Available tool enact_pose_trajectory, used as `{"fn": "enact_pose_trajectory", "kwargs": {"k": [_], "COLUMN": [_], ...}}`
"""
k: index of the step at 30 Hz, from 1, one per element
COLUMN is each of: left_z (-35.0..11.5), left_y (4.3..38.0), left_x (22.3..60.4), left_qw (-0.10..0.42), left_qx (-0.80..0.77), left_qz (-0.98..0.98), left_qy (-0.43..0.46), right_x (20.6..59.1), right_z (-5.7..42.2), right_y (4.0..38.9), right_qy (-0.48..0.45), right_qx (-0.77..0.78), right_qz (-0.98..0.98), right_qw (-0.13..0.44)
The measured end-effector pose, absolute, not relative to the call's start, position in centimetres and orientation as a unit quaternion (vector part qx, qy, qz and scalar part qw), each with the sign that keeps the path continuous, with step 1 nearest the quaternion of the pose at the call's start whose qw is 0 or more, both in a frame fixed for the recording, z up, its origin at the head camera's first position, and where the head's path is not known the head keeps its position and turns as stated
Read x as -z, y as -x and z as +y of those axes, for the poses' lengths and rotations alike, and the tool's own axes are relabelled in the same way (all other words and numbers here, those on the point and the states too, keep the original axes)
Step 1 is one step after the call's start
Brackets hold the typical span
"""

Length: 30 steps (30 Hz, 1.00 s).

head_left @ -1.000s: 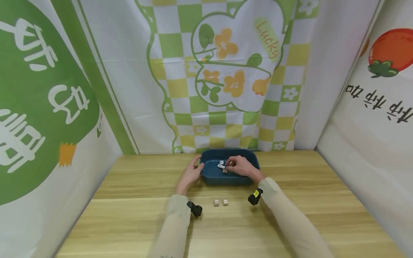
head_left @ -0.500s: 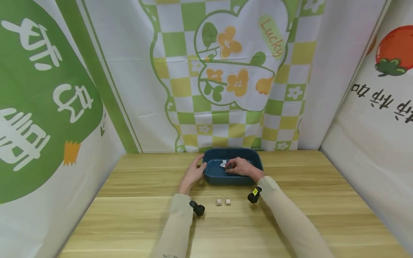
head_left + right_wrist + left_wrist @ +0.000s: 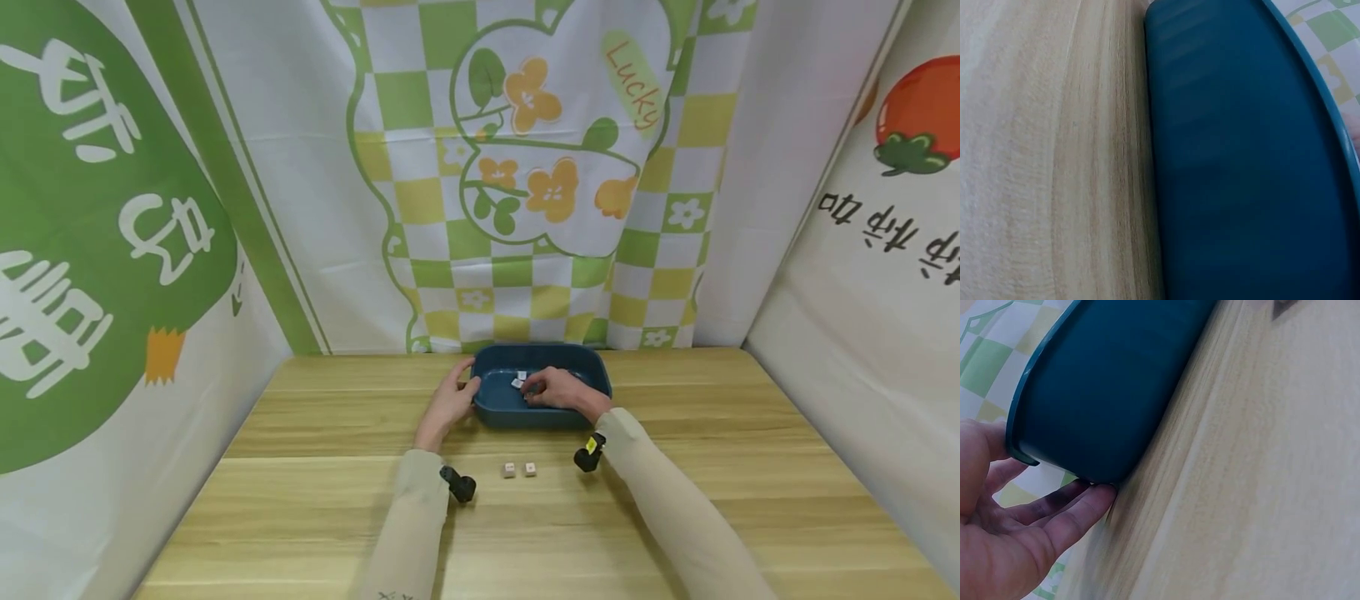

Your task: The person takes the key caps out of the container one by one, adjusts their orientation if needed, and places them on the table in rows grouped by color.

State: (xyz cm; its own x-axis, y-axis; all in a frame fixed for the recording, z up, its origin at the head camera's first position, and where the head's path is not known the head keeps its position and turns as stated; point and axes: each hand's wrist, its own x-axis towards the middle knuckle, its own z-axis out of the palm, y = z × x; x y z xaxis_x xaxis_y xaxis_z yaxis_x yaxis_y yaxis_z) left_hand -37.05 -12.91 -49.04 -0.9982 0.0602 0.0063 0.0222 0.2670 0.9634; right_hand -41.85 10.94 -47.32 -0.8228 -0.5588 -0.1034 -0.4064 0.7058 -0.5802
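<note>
A dark blue rectangular bin (image 3: 501, 417) stands at the back of the table. My left hand (image 3: 447, 407) grips its left end. In the left wrist view the thumb of my left hand (image 3: 1013, 531) is at the rim and the fingers touch the bin's lower side. Inside the bin, my right hand (image 3: 558, 389) reaches down with bent fingers and pinches a small cube (image 3: 528, 396), mostly hidden by the fingertips. Beside those fingers lie small white cubes (image 3: 517, 383) with dark marks. The right wrist view shows only the bin's outer wall (image 3: 1241, 156), and a sliver of skin at its edge.
Two pale cubes (image 3: 510, 471) with marks on top sit side by side on the wooden table (image 3: 675, 517), in front of the bin. A printed curtain (image 3: 547, 292) hangs right behind the bin. More printed cloth walls flank the table left and right.
The view has shifted slightly. The fingers of my right hand have closed in on the cube nearest them in the bin. My left hand has stayed on the bin's end.
</note>
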Motion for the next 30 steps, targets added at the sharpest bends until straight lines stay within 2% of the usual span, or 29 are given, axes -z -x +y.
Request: {"fn": "enact_pose_trajectory", "kwargs": {"k": [11, 20, 30], "left_z": [-12.85, -12.91, -12.9], "left_y": [37.1, 37.07, 36.9], "left_x": [49.22, 49.2, 48.91], "left_qw": [0.017, 0.018, 0.013], "left_qx": [-0.609, -0.607, -0.599], "left_qz": [0.793, 0.794, 0.8], "left_qy": [-0.025, -0.025, -0.024], "right_x": [47.62, 47.86, 47.44], "right_z": [10.72, 10.67, 10.75], "right_y": [42.08, 42.14, 41.82], "right_qy": [0.272, 0.278, 0.248], "right_qx": [0.244, 0.223, 0.259], "right_qz": [0.923, 0.93, 0.93], "right_qw": [0.122, 0.089, 0.083]}}
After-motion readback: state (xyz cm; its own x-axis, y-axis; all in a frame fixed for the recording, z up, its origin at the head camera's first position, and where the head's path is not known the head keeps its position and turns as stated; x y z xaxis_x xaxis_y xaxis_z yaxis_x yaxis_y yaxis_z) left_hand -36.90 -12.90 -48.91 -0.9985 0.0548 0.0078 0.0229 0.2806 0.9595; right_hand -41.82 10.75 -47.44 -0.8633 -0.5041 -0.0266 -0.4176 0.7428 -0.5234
